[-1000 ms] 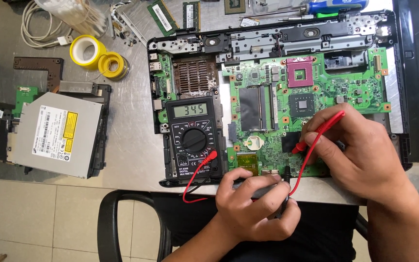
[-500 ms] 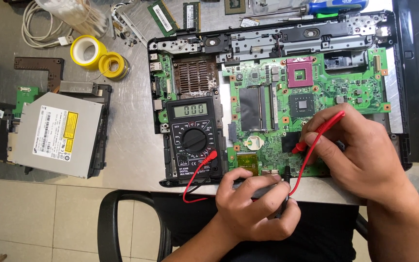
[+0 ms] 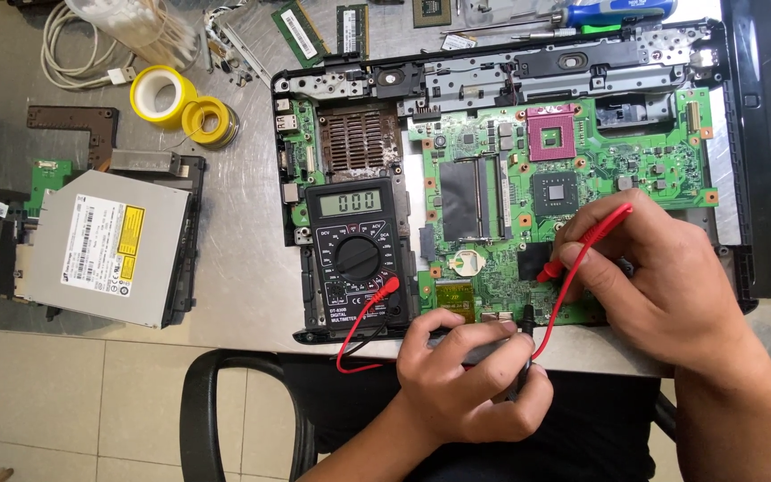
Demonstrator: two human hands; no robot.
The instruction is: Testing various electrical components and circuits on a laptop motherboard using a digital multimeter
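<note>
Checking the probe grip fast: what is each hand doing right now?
Left hand: closed on the black probe, tip at the green board.
Right hand: closed on the red probe.

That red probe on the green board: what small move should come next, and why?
Probably nudge the red probe tip to a neighbouring contact. The right hand holds it on the motherboard, the left hand holds the black probe, and the multimeter shows only zeros.
</note>
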